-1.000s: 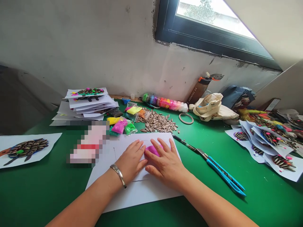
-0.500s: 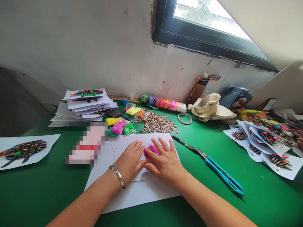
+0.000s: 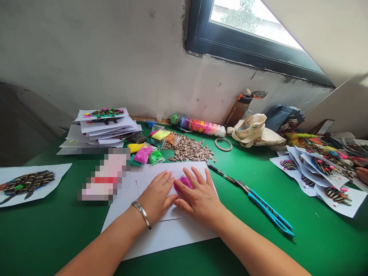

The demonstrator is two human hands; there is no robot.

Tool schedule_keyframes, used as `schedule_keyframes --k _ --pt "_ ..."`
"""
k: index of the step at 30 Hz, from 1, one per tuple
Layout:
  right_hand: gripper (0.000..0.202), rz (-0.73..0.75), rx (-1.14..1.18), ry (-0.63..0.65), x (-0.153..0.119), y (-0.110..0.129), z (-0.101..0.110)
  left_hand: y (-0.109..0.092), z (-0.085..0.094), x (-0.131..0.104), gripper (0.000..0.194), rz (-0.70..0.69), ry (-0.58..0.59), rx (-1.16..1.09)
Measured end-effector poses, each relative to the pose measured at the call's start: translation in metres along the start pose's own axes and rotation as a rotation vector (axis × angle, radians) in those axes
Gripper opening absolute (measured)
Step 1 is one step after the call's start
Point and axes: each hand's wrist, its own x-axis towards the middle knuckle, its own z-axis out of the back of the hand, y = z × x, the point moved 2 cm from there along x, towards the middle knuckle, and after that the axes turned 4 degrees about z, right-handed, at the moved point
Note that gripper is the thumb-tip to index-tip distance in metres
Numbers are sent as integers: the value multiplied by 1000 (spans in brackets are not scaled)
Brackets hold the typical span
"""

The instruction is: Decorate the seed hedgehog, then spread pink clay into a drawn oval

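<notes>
A sheet of white paper [image 3: 155,240] lies on the green table, with faint drawn lines on it. On the sheet is a flattened patch of magenta clay [image 3: 183,185], partly covered by fingers. My right hand [image 3: 198,193] rests over the clay with its fingers spread. Flat on the paper at the clay's left edge lies my left hand [image 3: 158,195], fingers stretched out, with a silver bracelet at the wrist. The two thumbs are close together just below the clay.
Sunflower seeds [image 3: 191,148] and bagged clay [image 3: 143,154] lie behind the paper. A pen [image 3: 222,173] and blue cutter [image 3: 270,210] are at right. Stacked pictures [image 3: 106,128] stand back left, more pictures [image 3: 322,168] far right. A bottle [image 3: 238,110] leans by the wall.
The whole view has shifted very slightly. Both hands stay in nearly the same place on the paper and clay.
</notes>
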Motion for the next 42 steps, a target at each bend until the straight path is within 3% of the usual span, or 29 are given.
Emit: schedule_keyframes --k 26,33,42 --pt "48 -153 -45 3 -2 -14 8 0 1 0 46 -2 10 12" --pt "49 -89 -39 -9 -2 -13 3 1 0 0 46 -13 -13 -7" --pt "45 -113 -68 -24 -4 -15 8 -1 3 1 47 4 24 4"
